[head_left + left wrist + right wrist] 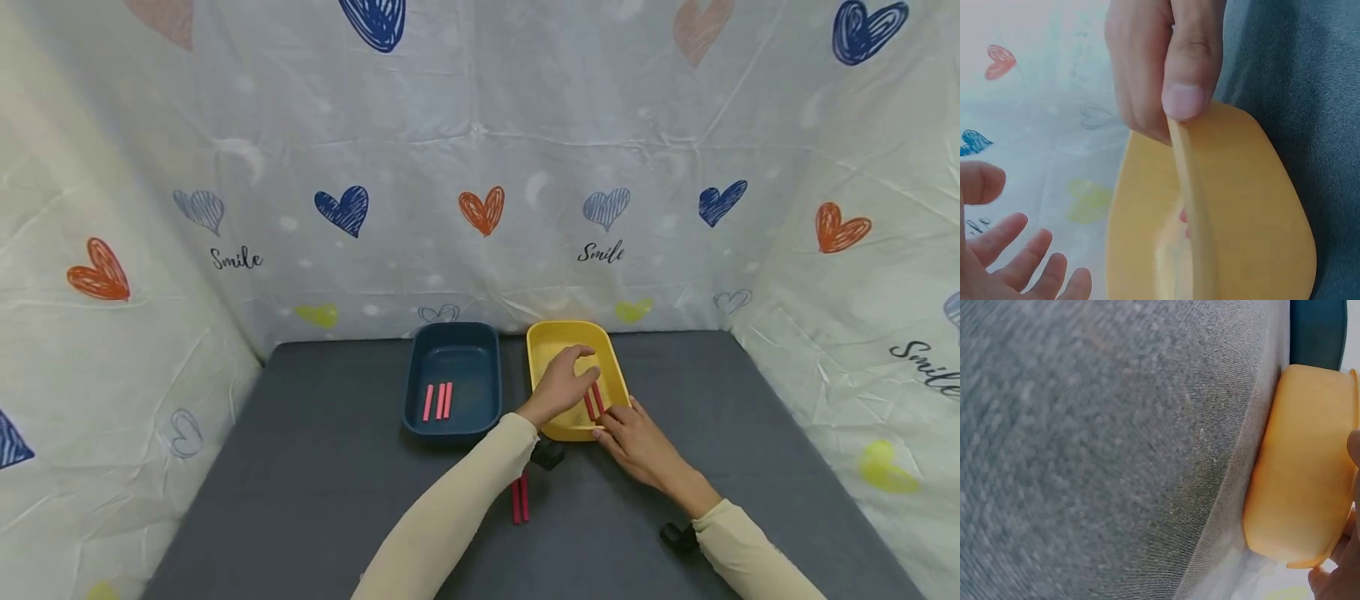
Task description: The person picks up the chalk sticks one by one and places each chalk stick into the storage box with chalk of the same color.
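My left hand [564, 385] hovers over the yellow tray [551, 337], fingers loosely bent and apart. In the left wrist view that hand [1007, 256] holds nothing. At the tray's near right corner, my right hand [637, 442] pinches the rim. The left wrist view shows its thumb [1186, 94] against the rim, with the fingers across from it. Two slim red sticks [589, 407] lie inside the yellow tray, partly hidden by the hands. On the table under the left forearm lie two more red sticks [516, 504], their far ends covered.
Left of the yellow tray stands a dark blue tray [457, 337] holding three pink sticks [428, 402]. Both trays are near the back edge of the grey-covered table [315, 467]. A white cloth [420, 100] with printed hearts hangs behind and at both sides.
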`<action>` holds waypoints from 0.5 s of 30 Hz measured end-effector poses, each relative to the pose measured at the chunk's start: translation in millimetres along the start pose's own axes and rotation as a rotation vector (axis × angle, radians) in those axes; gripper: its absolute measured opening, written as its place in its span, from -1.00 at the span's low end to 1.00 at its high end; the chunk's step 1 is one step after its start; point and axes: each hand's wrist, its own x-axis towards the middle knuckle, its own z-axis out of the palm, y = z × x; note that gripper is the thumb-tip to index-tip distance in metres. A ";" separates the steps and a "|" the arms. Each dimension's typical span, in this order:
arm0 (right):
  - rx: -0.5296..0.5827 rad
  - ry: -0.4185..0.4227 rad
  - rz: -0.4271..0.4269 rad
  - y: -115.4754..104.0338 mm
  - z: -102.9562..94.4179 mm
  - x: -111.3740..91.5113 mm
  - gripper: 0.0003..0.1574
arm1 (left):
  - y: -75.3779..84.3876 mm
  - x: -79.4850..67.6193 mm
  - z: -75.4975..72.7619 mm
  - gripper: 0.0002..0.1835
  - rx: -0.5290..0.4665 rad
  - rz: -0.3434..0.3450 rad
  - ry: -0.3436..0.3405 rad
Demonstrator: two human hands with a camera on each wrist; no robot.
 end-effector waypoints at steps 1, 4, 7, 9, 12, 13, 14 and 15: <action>-0.005 0.000 0.001 0.2 -0.2 -0.2 -0.86 | 1.4 -1.6 -2.1 -0.52 0.005 0.007 -0.002; -0.004 0.001 0.008 0.6 -1.2 -0.3 -0.84 | 4.8 -5.5 -8.8 -0.51 0.020 0.025 0.003; -0.002 -0.003 0.018 0.4 -2.0 -0.3 -0.81 | 5.9 -10.7 -15.7 -0.50 0.036 0.040 0.018; 0.007 -0.013 0.023 0.2 -2.3 -0.6 -0.78 | 4.7 -16.3 -20.4 -0.50 0.059 0.055 0.026; 0.023 -0.029 0.027 -0.2 -2.6 -1.3 -0.75 | 1.6 -28.3 -28.7 -0.50 0.100 0.083 0.033; 0.029 -0.035 0.029 -0.4 -3.1 -1.4 -0.75 | 0.5 -33.0 -32.0 -0.50 0.110 0.095 0.034; 0.038 -0.039 0.032 -0.5 -3.7 -1.4 -0.75 | -0.9 -37.5 -35.1 -0.50 0.121 0.103 0.036; 0.042 -0.040 0.034 -0.3 -3.7 -1.6 -0.76 | -2.0 -42.1 -38.2 -0.49 0.129 0.109 0.037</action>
